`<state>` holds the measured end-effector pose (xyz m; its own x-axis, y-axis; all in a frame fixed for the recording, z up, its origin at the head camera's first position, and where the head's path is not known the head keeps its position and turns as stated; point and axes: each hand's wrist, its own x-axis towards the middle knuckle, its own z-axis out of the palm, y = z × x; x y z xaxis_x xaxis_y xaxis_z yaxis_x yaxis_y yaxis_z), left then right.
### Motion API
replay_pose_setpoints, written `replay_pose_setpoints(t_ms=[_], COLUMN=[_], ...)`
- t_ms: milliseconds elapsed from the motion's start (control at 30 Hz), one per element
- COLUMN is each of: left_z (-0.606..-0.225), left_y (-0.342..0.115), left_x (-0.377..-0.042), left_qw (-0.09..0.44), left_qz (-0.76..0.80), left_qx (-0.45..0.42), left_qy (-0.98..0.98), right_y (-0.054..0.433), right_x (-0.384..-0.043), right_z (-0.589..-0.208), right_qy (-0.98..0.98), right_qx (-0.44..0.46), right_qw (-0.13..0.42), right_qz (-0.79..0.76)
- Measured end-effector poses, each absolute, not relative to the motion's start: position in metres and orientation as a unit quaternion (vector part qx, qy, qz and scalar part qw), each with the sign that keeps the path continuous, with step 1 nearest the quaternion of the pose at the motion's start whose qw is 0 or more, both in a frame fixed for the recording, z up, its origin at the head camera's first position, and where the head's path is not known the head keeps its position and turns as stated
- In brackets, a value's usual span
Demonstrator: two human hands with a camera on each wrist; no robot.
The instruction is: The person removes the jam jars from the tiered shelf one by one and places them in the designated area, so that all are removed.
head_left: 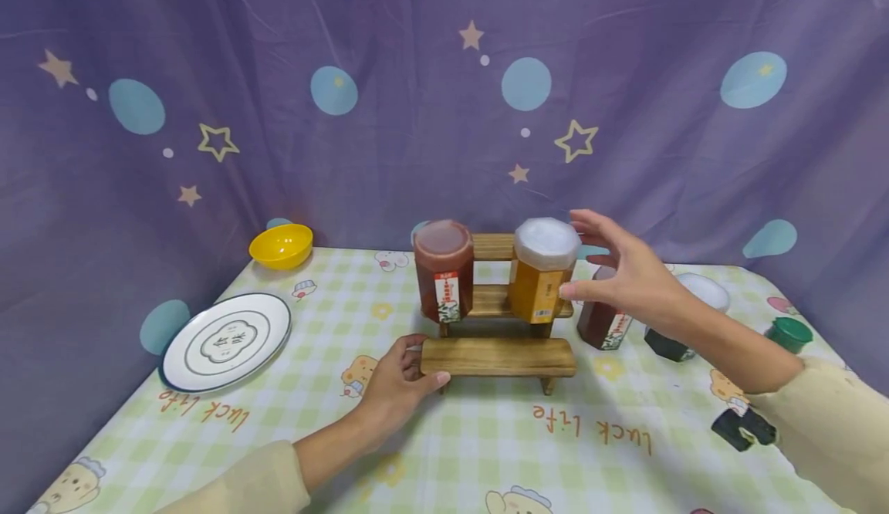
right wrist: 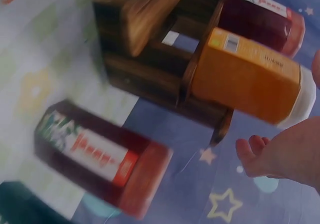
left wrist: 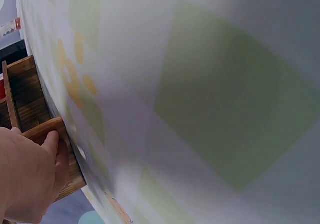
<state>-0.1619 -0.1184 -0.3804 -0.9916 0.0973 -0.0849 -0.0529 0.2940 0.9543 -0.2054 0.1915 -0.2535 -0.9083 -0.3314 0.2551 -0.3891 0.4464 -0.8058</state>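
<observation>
A: Where's the amber jar [head_left: 543,271]?

B: On the middle step of the wooden rack [head_left: 498,356], beside the red jar [head_left: 444,270]. The right hand [head_left: 625,271] is spread wide, fingertips just at its side.

A: And the left hand [head_left: 399,379]?

B: It grips the bottom step's end. Keep that brace firm and close squarely around the jar's body.

You've got a yellow bowl [head_left: 281,245] at ten o'clock, a white plate [head_left: 226,341] at nine — and at three, a green lid [head_left: 790,333] near a dark jar [head_left: 669,342].
</observation>
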Motion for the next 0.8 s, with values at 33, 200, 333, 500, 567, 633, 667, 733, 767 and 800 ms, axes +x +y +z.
replay_pose_setpoints(t_ms=[33,200,333,500,567,633,667,733,767,800], left_z=[-0.380,-0.379,-0.379,-0.380,-0.380,-0.380,-0.380,-0.380,-0.380,-0.380], left_y=[-0.118,-0.117,-0.118,-0.117,-0.117,-0.117,-0.117,-0.117,-0.117,-0.117], left_x=[-0.162,-0.161,-0.161,-0.162,-0.162,-0.162,-0.162,-0.162,-0.162,-0.162], left_qw=[0.064,0.063,0.063,0.058,0.057,0.057,0.058,0.058,0.058,0.059], left_qz=[0.595,0.595,0.589,0.592,0.593,0.594,0.594,0.594,0.594,0.594], left_qx=[0.013,0.014,0.012,0.015,0.015,0.013,0.013,0.012,0.011,0.011], left_qy=[0.801,0.801,0.806,0.804,0.803,0.802,0.802,0.802,0.803,0.802], right_y=[0.188,0.172,0.167,0.168,0.169,0.169,0.169,0.170,0.170,0.170], right_x=[-0.207,-0.213,-0.217,-0.219,-0.219,-0.219,-0.220,-0.221,-0.222,-0.222], right_z=[-0.254,-0.253,-0.254,-0.252,-0.250,-0.249,-0.249,-0.248,-0.249,-0.249], right_qy=[-0.848,-0.860,-0.870,-0.877,-0.882,-0.884,-0.883,-0.882,-0.882,-0.880], right_qx=[0.215,0.198,0.186,0.179,0.177,0.177,0.177,0.176,0.175,0.173], right_qw=[0.029,0.035,0.041,0.039,0.040,0.042,0.043,0.043,0.042,0.040], right_qz=[0.483,0.468,0.455,0.444,0.436,0.431,0.432,0.435,0.437,0.441])
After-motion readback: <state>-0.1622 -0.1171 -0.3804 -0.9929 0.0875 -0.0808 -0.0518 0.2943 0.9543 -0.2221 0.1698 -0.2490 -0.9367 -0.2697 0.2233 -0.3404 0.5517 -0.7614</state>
